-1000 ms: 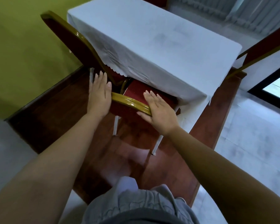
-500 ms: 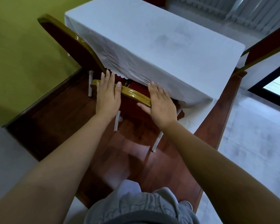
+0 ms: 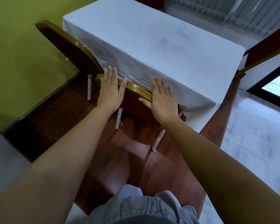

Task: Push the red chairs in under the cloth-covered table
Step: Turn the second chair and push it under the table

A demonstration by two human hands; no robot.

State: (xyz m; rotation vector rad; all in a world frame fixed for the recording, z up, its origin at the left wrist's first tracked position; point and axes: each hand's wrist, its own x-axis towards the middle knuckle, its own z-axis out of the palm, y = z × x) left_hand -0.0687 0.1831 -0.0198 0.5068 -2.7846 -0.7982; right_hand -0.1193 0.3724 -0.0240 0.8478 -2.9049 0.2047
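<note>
Fingers (image 3: 110, 73) straight and flat on both sides, nothing clenched. The left hand (image 3: 111, 90) and right hand (image 3: 162, 97) press palm-down on the glossy gold top rail (image 3: 136, 87) of the red chair (image 3: 136, 102), fingertips reaching onto the white cloth (image 3: 136, 73). Just beyond the fingers, the chair back meets the tabletop (image 3: 168, 34) edge, so this one looks about home. Below the palms, pale legs (image 3: 119, 118) stand on the wooden floor (image 3: 132, 151). The frame looks rigid and the lacquer slick, so I'd push flat on that rail, both ends evenly. Left of the left hand stands a second red chair (image 3: 68, 49); far right of the right hand, a third red chair (image 3: 270, 49).
</note>
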